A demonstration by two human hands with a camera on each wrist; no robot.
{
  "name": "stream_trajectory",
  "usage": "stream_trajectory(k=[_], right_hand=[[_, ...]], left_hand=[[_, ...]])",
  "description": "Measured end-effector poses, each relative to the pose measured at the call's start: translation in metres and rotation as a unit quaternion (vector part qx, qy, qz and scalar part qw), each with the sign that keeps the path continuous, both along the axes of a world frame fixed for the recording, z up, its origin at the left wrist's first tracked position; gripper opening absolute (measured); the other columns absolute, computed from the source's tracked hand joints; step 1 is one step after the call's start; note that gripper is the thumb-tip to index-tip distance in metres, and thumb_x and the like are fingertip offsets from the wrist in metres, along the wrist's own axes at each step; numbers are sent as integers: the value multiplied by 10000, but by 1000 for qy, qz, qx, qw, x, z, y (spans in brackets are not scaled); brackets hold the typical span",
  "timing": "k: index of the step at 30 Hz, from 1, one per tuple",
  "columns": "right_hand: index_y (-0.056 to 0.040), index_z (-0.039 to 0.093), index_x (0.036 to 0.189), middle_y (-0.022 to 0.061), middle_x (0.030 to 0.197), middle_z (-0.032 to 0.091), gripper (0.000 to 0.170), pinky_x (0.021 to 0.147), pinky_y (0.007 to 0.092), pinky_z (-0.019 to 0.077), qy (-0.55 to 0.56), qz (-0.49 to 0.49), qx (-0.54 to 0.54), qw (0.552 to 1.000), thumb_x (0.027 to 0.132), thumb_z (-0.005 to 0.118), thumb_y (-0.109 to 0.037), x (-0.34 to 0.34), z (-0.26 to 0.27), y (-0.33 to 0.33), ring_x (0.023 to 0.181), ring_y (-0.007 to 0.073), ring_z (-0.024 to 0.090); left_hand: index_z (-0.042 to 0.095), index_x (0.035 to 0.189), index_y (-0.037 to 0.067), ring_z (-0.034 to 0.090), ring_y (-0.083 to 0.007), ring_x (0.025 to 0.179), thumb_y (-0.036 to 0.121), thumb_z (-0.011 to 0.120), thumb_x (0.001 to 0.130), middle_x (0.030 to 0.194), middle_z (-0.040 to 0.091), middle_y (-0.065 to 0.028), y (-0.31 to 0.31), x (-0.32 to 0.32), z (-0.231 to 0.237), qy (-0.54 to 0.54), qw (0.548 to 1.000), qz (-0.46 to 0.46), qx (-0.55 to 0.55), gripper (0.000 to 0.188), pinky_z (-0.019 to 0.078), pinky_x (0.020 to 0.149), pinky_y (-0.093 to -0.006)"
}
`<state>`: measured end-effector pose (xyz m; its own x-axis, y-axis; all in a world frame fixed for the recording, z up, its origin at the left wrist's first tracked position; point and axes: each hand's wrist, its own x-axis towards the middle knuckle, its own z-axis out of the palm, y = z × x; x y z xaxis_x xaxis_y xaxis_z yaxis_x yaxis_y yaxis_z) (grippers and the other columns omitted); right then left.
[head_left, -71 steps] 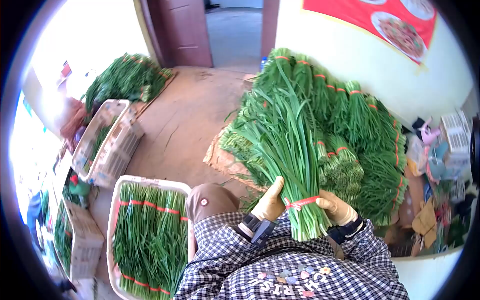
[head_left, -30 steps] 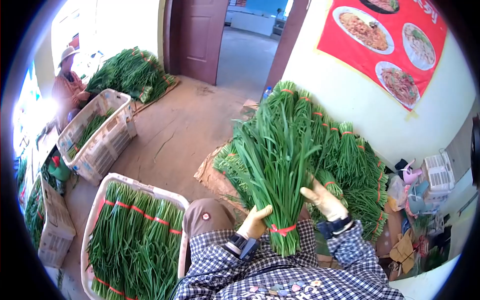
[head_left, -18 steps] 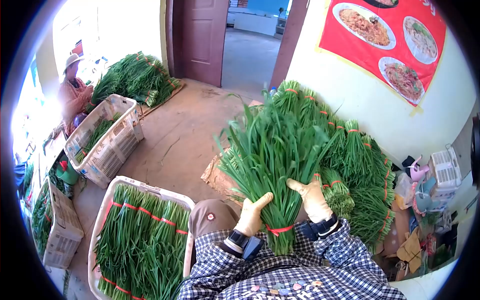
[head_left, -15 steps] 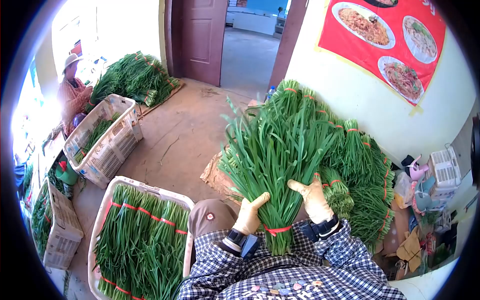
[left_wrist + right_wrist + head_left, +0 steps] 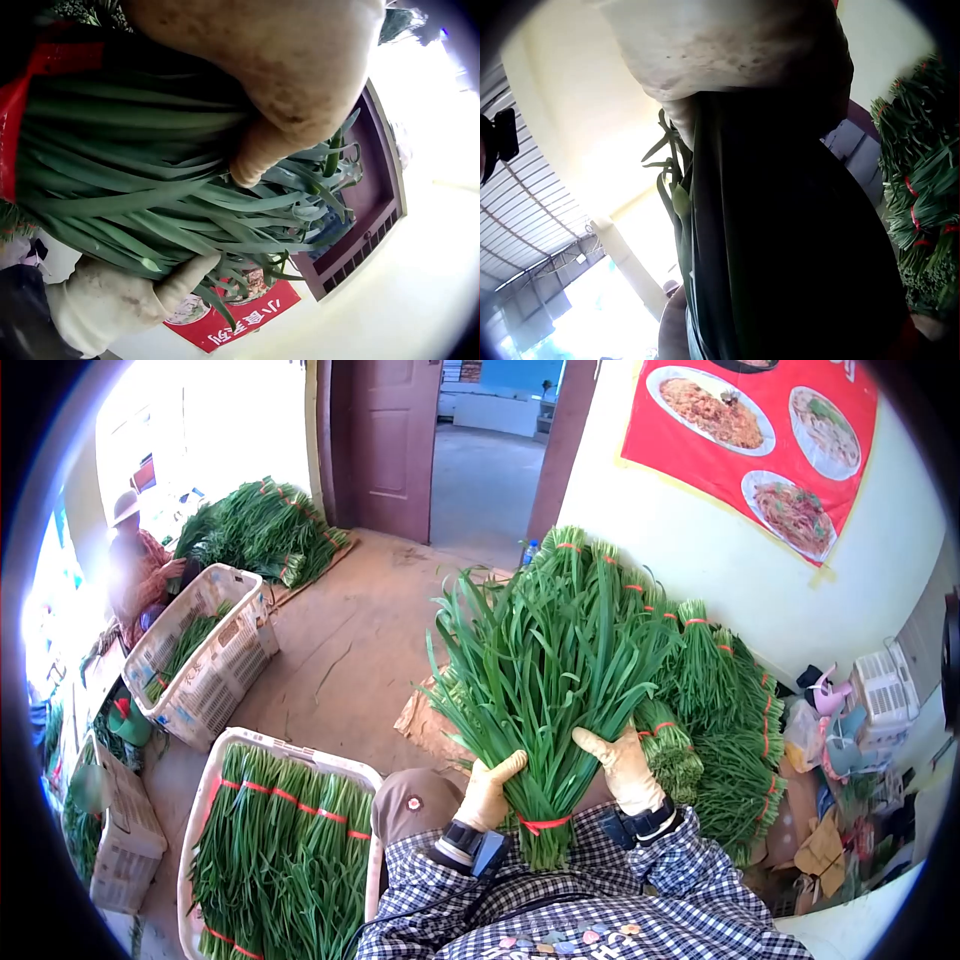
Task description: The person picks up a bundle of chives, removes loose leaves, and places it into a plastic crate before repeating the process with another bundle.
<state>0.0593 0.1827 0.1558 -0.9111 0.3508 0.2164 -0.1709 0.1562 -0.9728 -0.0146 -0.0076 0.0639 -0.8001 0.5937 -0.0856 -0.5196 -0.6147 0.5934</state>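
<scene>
The bunch (image 5: 550,700) stands over the person's lap, stem ends toward the checked shirt (image 5: 590,920), leaves fanned away, a red band (image 5: 544,825) round its lower stems. The gloved left hand (image 5: 488,792) holds its left side just above the band, thumb bent across the leaves; the gloved right hand (image 5: 620,770) holds the other side likewise, the fingers behind mostly hidden. Left of the knee (image 5: 412,805), a crate (image 5: 300,748) is full of banded bunches. Beyond the hands, a pile (image 5: 735,700) of more lies along the wall, under a poster (image 5: 755,455). Farther off, a door (image 5: 385,450) stands open.
</scene>
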Motion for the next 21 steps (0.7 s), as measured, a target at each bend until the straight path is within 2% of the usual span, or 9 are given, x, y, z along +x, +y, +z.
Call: stream_trajectory(k=[2,6,9,14,16,17,18,20,21], right_hand=[[32,568,1389,122,1292,704,654,1081,371,486,6,-11,27,1000,894,856,-283,0,-3,1,1185,240,650],[25,582,1373,120,1324,686,618,1081,373,481,-4,-28,25,999,910,840,-292,13,3,3,1195,238,639],[-2,592,1361,85,1315,681,548,1081,351,483,11,-31,-3,999,933,817,-259,38,11,4,1199,212,620],[-5,593,1363,71,1310,681,479,1078,332,493,-35,-91,-117,988,961,781,-185,98,-32,26,1213,184,614],[4,597,1358,73,1300,686,448,1069,325,507,-54,-122,-185,974,973,763,-155,117,-56,32,1202,174,627],[14,614,1334,84,1297,690,397,1074,326,515,-56,-129,-196,970,983,741,-121,127,-74,40,1180,177,648],[14,614,1334,84,1297,690,397,1074,326,515,-56,-141,-206,967,983,741,-121,134,-79,42,1180,177,648],[23,633,1307,95,1295,693,364,1080,328,521,-42,-157,-237,958,984,734,-110,140,-89,45,1161,180,662],[29,639,1302,102,1288,696,356,1064,323,523,-55,-170,-272,946,987,731,-111,142,-93,47,1158,179,660]], left_hand=[[629,1328,16,697,-218,1080,126,737,968,1228,713,-85,0,-3,2,6,1000,6,-5,391,578,955,-383],[595,1378,4,688,-242,1129,136,750,954,1283,700,-106,2,-24,17,35,997,-74,-6,470,572,996,-411],[591,1384,-2,705,-255,1112,123,733,956,1267,711,-125,13,-32,35,2,984,-180,2,468,578,1000,-420],[596,1369,-1,714,-260,1099,88,696,974,1242,716,-145,58,-27,13,11,953,-288,-98,417,623,932,-411],[548,1418,9,714,-269,1092,94,684,988,1283,692,-152,79,-18,-9,31,948,-277,-157,459,630,915,-428],[498,1482,8,690,-259,1136,97,752,958,1319,672,-152,87,-13,-8,10,946,-271,-180,589,592,962,-397],[498,1482,8,690,-259,1136,97,752,958,1319,672,-152,93,-3,-7,9,941,-282,-189,589,592,962,-397],[369,1578,4,602,-283,1291,146,762,968,1454,576,-186,105,12,-6,126,942,-171,-260,740,511,1074,-403],[345,1588,-3,511,-345,1367,160,765,958,1513,499,-222,110,12,-24,307,899,-53,-307,775,417,1145,-444]])
